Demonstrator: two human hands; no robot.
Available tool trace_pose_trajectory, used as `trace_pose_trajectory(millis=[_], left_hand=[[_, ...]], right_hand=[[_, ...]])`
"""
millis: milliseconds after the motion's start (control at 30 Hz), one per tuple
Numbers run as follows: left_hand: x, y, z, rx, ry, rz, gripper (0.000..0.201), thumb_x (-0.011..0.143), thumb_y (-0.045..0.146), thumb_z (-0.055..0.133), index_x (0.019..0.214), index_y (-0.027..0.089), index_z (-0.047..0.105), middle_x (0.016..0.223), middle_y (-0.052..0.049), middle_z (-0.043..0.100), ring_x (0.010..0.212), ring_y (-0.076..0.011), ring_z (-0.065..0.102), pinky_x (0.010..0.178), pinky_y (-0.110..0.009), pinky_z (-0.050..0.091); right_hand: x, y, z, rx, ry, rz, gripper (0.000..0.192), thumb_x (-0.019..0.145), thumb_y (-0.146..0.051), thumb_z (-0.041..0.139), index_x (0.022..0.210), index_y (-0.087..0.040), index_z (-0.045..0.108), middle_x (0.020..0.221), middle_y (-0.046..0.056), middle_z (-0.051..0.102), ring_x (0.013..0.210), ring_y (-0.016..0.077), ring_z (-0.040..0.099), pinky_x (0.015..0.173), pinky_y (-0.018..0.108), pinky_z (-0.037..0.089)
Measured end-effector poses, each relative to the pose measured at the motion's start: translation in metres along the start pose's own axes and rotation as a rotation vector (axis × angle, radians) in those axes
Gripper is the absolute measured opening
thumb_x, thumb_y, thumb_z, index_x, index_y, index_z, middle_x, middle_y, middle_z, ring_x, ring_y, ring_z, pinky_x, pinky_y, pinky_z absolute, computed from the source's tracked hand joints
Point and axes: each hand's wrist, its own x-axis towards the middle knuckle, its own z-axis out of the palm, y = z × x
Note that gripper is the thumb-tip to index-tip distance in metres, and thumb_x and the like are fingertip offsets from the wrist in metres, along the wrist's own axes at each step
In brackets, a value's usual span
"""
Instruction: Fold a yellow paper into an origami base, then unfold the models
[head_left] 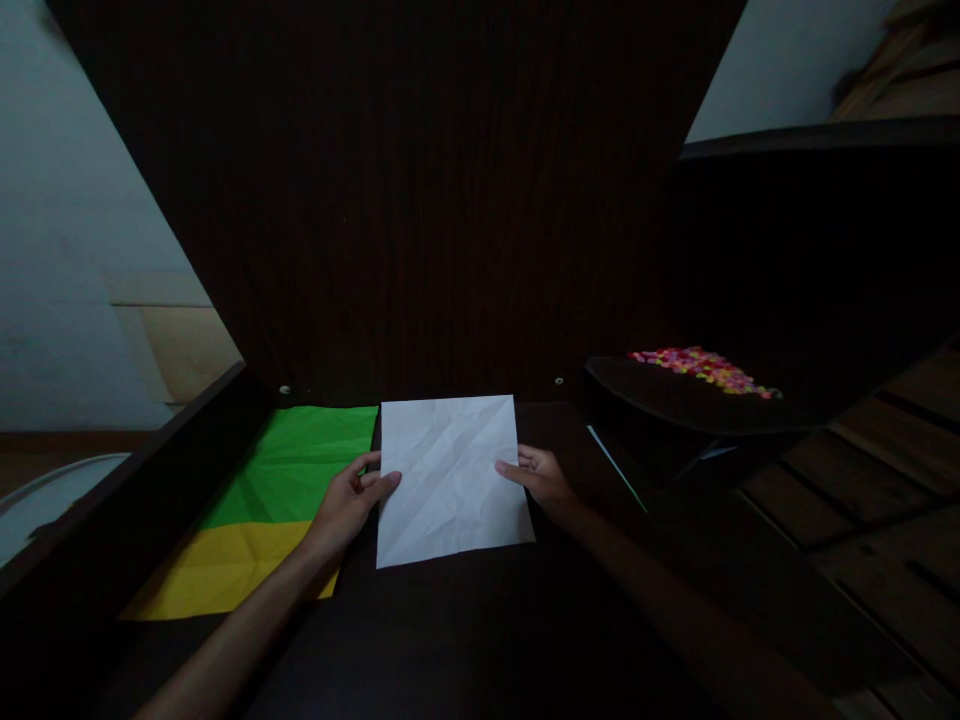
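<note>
Between my two hands is a white sheet of paper (450, 490), roughly square and marked with diagonal creases. My left hand (351, 500) pinches its left edge, thumb on top and fingers behind. At the right edge, my right hand (541, 482) grips it the same way. Under and beside my left forearm lie a green sheet of paper (292, 460) and a yellow sheet (240, 565), both creased. The white paper appears held slightly above the dark surface, its top edge near the upright board.
A dark wooden board (450, 220) rises behind the work surface (450, 640). To the right, a curved dark shelf (622, 385) carries a heap of small colourful pieces (697, 368). A thin pale strip (616, 468) lies right of my right hand. A low side rail (150, 470) borders the left.
</note>
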Motion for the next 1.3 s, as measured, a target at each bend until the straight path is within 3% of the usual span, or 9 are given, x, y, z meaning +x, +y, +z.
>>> trace_pose_trajectory(millis=[300,767,1300], left_hand=[[0.003,-0.009,-0.002,0.039,0.023,0.002,0.046,0.063,0.041,0.083,0.097,0.016,0.064,0.077,-0.004,0.075,0.069,-0.0199,0.070,0.063,-0.028,0.053],[0.007,-0.014,-0.002,0.050,0.008,0.015,0.039,0.064,0.041,0.082,0.091,0.018,0.066,0.078,-0.003,0.075,0.071,-0.0201,0.070,0.064,-0.027,0.053],[0.008,-0.013,0.000,0.051,0.004,0.018,0.038,0.064,0.040,0.081,0.091,0.017,0.067,0.079,-0.005,0.075,0.073,-0.0206,0.070,0.066,-0.029,0.054]], right_hand=[[0.000,0.005,-0.007,-0.094,-0.025,0.001,0.043,0.057,-0.049,0.083,0.086,-0.018,0.073,0.093,0.011,0.076,0.086,0.0294,0.071,0.079,0.044,0.055],[-0.001,0.001,-0.009,-0.164,-0.020,-0.007,0.035,0.064,-0.047,0.078,0.085,-0.019,0.072,0.089,0.009,0.076,0.081,0.0272,0.071,0.070,0.040,0.055],[0.000,0.004,-0.010,-0.170,-0.009,-0.006,0.037,0.064,-0.049,0.077,0.086,-0.019,0.073,0.090,0.010,0.076,0.082,0.0297,0.071,0.071,0.042,0.055]])
